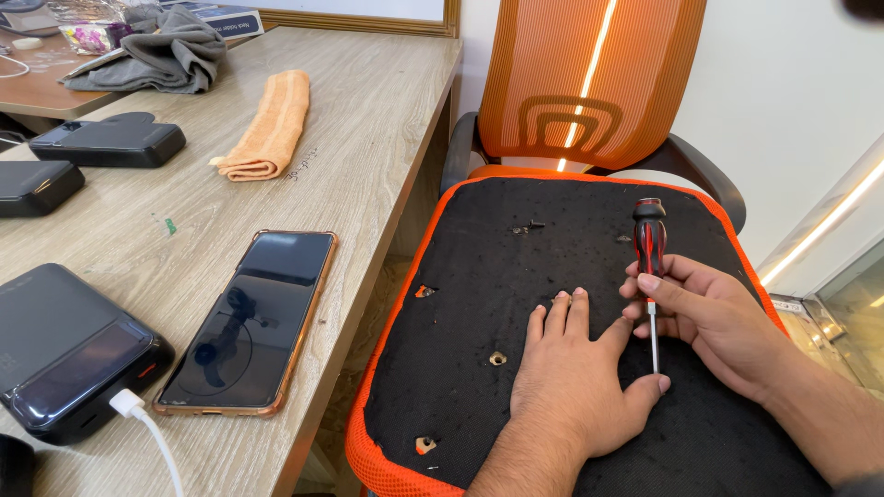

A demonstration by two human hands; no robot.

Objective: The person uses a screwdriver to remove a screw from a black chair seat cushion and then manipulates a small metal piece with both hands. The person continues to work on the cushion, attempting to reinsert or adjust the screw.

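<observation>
While held, one screwdriver [650, 267], two hands.

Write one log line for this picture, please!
right hand: holds screwdriver upright | left hand: flat on black seat underside | phone: on table

screwdriver [649, 241] showing red-black grip | seat [516, 304] showing black, orange-edged | chair back [589, 74] glowing orange mesh | towel [269, 124] lying orange-striped

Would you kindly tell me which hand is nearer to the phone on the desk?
Left. The left hand lies flat on the black seat, closer to the phone; the right hand, holding the screwdriver, is farther away.
</observation>
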